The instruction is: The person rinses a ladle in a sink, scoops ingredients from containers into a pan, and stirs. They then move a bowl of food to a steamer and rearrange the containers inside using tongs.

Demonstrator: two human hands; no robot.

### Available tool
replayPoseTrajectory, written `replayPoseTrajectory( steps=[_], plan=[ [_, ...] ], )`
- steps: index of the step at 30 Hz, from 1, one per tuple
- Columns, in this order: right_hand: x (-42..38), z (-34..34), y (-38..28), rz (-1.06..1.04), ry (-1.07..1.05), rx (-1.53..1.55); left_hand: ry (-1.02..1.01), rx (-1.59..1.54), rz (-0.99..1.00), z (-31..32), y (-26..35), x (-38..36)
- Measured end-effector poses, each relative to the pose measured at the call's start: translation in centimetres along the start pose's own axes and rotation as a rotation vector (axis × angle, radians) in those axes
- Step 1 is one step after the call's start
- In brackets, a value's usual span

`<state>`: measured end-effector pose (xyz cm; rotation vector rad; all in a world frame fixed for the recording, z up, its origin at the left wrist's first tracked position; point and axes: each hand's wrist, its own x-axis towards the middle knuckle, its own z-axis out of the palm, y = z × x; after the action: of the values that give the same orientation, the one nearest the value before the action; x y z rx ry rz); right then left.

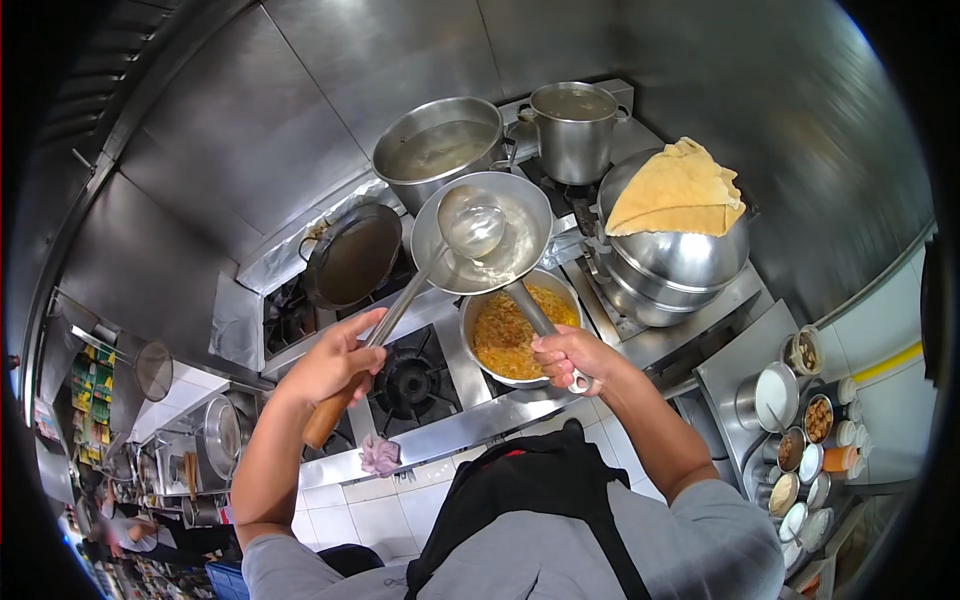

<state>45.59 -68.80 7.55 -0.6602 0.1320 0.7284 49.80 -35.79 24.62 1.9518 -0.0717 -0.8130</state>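
My left hand holds a long ladle by its wooden handle. The ladle's round bowl rests within or just over a metal pan, which has some pale liquid in it. My right hand is wrapped round the pan's grey handle. Partly below the pan sits a pot of orange-yellow food on the stove. An unlit burner lies between my hands, and a crumpled pinkish cloth is on the stove's front edge.
Behind stand a wide pot of liquid and a tall pot. A dark wok is at left. At right, a yellow cloth covers part of a domed steamer, with ingredient containers beyond. Another person is at far left.
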Motion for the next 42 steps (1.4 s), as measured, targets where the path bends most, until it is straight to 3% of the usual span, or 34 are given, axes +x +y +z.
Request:
replayPoseTrajectory(
  steps=[2,4,6,8,10,12,15,20,21,23,24,27,34,35,39,42],
  plan=[
    [-0.3,0.0,-0.1,-0.011,0.022,-0.014,0.042,0.113,-0.041,-0.7,0.0,-0.4],
    [-0.6,-0.3,-0.1,-0.03,0.026,-0.041,0.284,0.82,0.441,-1.0,0.1,-0.2],
    [-0.7,-0.3,-0.4,-0.031,0.027,-0.05,0.376,0.853,0.515,-1.7,1.9,1.1],
    [-0.7,-0.4,-0.4,-0.02,0.023,-0.063,0.442,0.932,0.369,-2.8,4.8,3.6],
    [-0.5,-0.3,-0.4,-0.023,0.029,-0.04,0.529,1.08,0.432,-5.6,5.1,9.0],
    [-0.5,-0.1,-0.5,-0.015,0.044,-0.047,0.514,1.056,0.204,-6.4,7.1,13.4],
    [-0.5,-0.3,-0.8,-0.008,0.05,-0.044,0.449,0.919,0.076,-7.5,8.6,18.3],
    [-0.2,-0.6,-1.0,-0.003,0.04,-0.036,0.235,0.179,-0.022,-9.2,9.1,23.3],
    [-0.1,-0.6,-0.9,-0.003,0.038,-0.032,0.236,0.182,-0.024,-9.4,9.3,23.4],
    [-0.1,-0.6,-0.9,-0.009,0.044,-0.046,0.063,-0.465,-0.147,-10.0,9.4,23.4],
    [-0.1,-0.7,-0.8,-0.008,0.043,-0.045,0.064,-0.464,-0.148,-10.5,9.1,23.5],
    [0.3,-1.4,-0.5,0.0,0.028,-0.038,-0.142,-0.889,-0.067,-11.7,8.6,22.9],
    [0.1,-1.0,-0.4,0.03,0.052,-0.079,-0.186,-0.97,0.076,-11.9,8.5,15.3],
    [0.1,-0.9,-0.1,0.038,0.053,-0.081,-0.289,-1.061,0.06,-11.7,7.6,12.5],
    [0.4,-0.8,0.1,0.078,0.045,-0.127,-0.185,-1.126,0.151,-9.3,4.7,6.2],
    [0.4,0.0,0.3,0.111,0.063,-0.205,-0.228,-1.15,0.247,-7.5,0.8,1.7]
  ],
)
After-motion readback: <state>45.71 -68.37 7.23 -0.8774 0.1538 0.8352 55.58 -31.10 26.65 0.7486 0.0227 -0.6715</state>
